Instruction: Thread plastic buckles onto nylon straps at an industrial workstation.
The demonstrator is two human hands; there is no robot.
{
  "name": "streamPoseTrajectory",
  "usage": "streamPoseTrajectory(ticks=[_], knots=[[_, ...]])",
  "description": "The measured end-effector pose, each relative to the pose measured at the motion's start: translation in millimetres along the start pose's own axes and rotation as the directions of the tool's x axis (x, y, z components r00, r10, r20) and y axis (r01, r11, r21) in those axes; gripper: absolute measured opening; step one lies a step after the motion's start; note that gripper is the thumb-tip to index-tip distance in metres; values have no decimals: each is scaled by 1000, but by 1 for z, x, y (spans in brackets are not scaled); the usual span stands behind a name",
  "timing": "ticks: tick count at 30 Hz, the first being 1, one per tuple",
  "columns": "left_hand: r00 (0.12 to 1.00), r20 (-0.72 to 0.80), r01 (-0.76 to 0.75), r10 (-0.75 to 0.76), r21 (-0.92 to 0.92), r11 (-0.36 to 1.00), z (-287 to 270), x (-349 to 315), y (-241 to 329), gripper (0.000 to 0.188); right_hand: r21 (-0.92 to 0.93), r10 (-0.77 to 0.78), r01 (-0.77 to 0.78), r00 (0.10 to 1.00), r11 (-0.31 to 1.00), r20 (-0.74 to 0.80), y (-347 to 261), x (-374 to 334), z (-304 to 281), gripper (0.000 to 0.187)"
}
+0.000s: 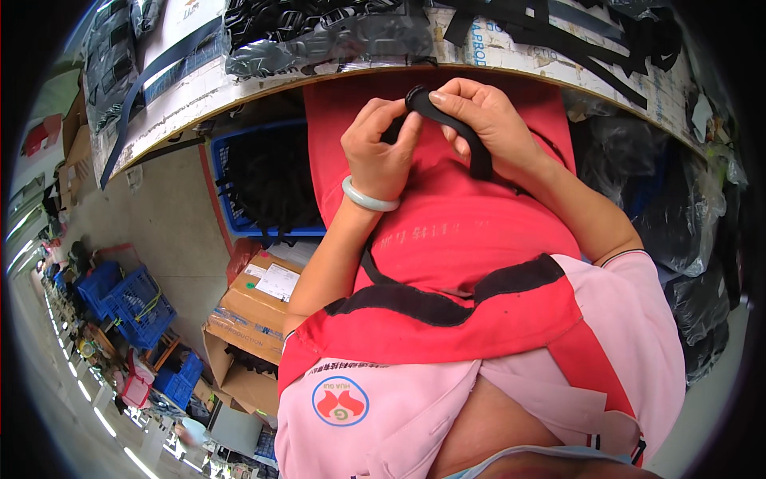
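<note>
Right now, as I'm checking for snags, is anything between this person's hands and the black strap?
Nothing visible is: the right hand grips the black strap and the left hand pinches near its end. The bangle sits back on the left wrist, clear of it.

And it's solid black on the strap (460,129) I'm gripping, vivid against the bright red of my apron (479,263), which carries a black band (523,281) and a faint line of pale lettering (423,232), while my bangle (370,199) shows a milky white! Pink takes over on my shirt (630,311), its round emblem (341,401) flashing a blue ring about red shapes and a dab of green. Out wide it's blue on the crate (218,177), brown on the carton (247,315) with its white label (277,282), and blue print over white on the bench top (471,57)!
</note>
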State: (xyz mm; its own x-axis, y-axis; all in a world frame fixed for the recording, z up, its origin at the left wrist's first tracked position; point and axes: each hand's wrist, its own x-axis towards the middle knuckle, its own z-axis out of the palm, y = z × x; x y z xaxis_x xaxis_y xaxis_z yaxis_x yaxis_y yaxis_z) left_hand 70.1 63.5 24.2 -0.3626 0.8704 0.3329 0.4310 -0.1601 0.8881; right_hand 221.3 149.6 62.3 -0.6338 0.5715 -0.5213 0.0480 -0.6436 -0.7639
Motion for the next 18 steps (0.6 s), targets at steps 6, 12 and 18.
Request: streamPoseTrajectory(ticks=[6,12,18], knots=[[997,-2,-82,83,85,993,0,-3,-3,17,142,10,-16,999,990,44,9,7,-4,22],[974,99,-213,205,80,974,-1,-3,-17,17,17,22,-24,995,1000,93,6,14,-9,26],[570,548,767,-612,-622,156,-13,-5,-13,27,-104,-99,109,990,989,103,11,15,-9,19]])
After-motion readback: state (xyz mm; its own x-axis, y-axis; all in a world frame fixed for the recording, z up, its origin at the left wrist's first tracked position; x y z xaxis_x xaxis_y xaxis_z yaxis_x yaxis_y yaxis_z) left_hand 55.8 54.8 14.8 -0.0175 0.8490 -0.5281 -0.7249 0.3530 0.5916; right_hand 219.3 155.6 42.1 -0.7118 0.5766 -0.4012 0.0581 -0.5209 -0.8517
